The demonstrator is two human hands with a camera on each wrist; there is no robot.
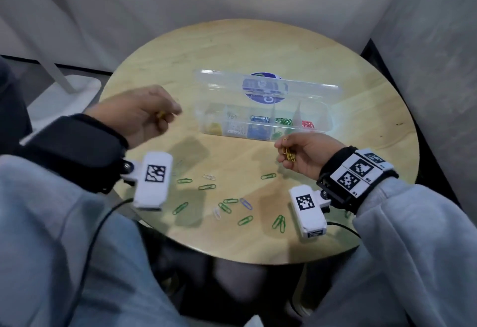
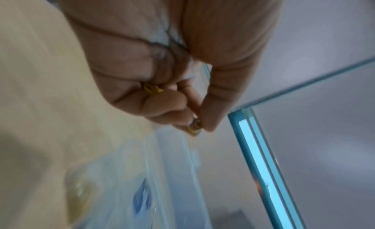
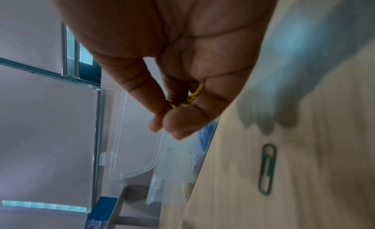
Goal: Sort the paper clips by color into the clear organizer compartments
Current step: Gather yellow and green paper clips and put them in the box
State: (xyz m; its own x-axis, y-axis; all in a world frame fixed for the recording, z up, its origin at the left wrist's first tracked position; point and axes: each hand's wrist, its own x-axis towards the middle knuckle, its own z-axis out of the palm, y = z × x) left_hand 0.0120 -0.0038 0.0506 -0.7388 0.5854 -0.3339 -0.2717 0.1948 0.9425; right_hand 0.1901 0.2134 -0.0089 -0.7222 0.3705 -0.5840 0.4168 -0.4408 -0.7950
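A clear organizer (image 1: 265, 130) stands mid-table with its lid (image 1: 268, 86) raised behind it. Its compartments hold yellow, white, blue, green and red clips from left to right. My left hand (image 1: 144, 114) hovers left of the organizer, fingers curled round yellow clips (image 2: 194, 128). My right hand (image 1: 302, 156) is just in front of the organizer's right half and pinches a bunch of yellow clips (image 1: 287, 152) between thumb and fingers; the wrist view shows the same yellow clips (image 3: 188, 97). Several loose green clips (image 1: 206, 187), some white and one purple lie near the table's front edge.
The round wooden table (image 1: 335, 68) stands against grey walls at the back and right. A white stool base (image 1: 64, 94) sits on the floor at the left. My knees are under the table's front edge. A single green clip (image 3: 267, 168) lies beside my right hand.
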